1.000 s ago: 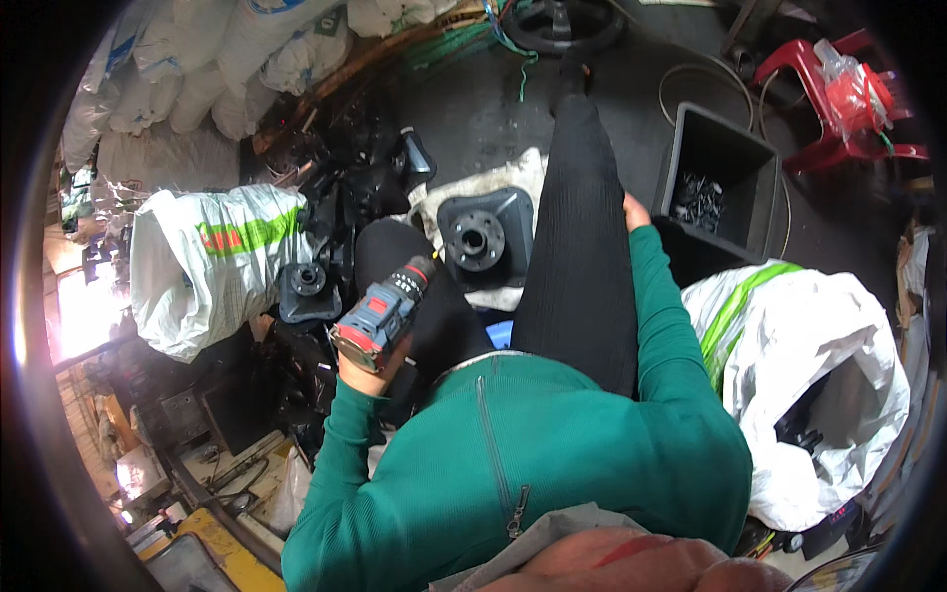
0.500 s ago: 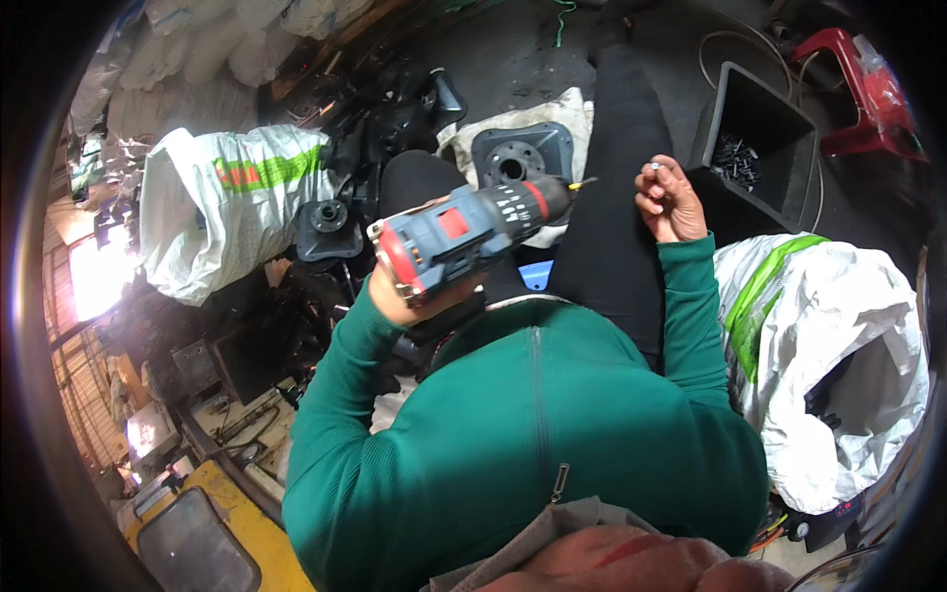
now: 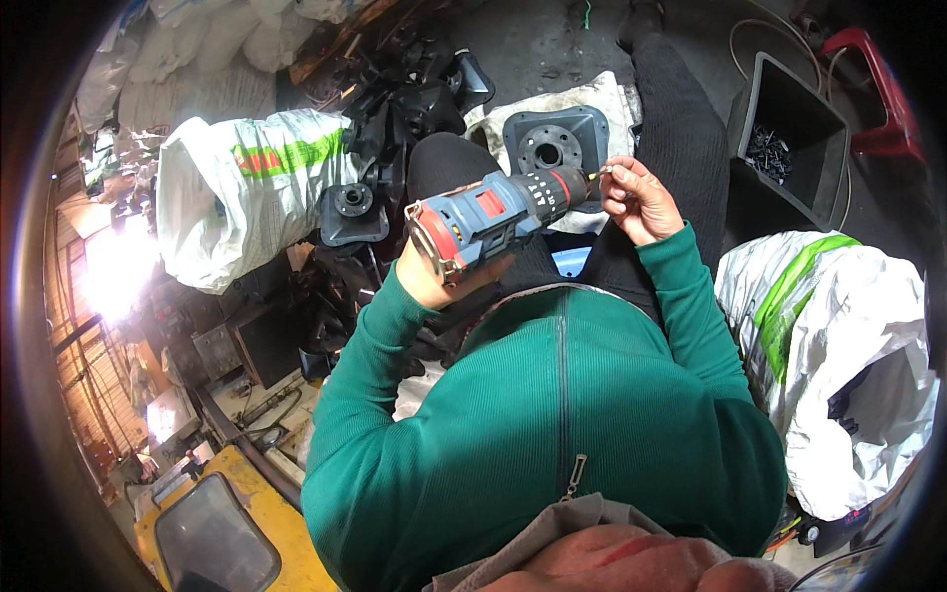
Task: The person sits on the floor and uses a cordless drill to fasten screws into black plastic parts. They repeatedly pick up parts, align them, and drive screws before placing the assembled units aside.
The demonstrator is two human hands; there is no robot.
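Observation:
My left hand (image 3: 434, 280) is wrapped round the grip of a blue, red and black cordless drill (image 3: 490, 219), its nose pointing right. Beside the bit, my right hand (image 3: 643, 203) pinches a small screw (image 3: 605, 171) between thumb and fingertips; the screw is at the bit's tip, and whether they touch is hard to tell. Just beyond the drill lies a dark square moulded part (image 3: 577, 123) with a round holed flange. It rests on a stained white cloth (image 3: 614, 96) between my legs.
A dark bin (image 3: 801, 109) with many small screws stands at right, beside a red plastic stool (image 3: 881, 104). White sacks lie at left (image 3: 212, 222) and right (image 3: 799, 326). Similar dark parts (image 3: 353, 222) are piled at left. A yellow-framed seat (image 3: 212, 533) is at lower left.
My right hand has moved left, bringing the screw to the drill bit. The drill has stayed in my left hand, and the whole view has shifted slightly.

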